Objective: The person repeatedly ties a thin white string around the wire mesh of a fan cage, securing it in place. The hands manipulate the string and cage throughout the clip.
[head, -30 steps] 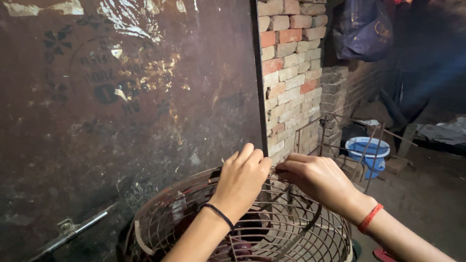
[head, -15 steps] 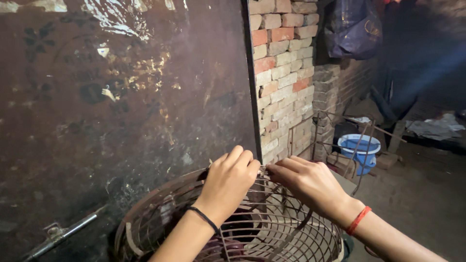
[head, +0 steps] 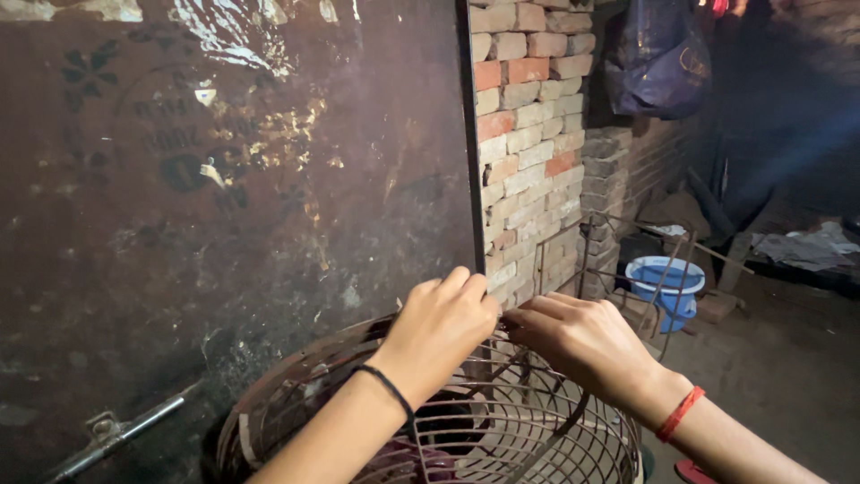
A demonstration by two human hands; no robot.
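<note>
Round wire fan guard (head: 466, 430) sits at six o'clock below the rusty metal door (head: 233, 179); left hand (head: 439, 327) and right hand (head: 582, 341) fingers pinch its far rim.

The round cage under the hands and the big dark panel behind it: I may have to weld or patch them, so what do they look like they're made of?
The round cage looks like thin metal wire, dull brown and probably rusty, with concentric rings and radial spokes. The left hand and right hand meet at its far rim. The dark panel seems to be sheet metal, tarnished, with patchy glare and flaking scraps stuck on.
</note>
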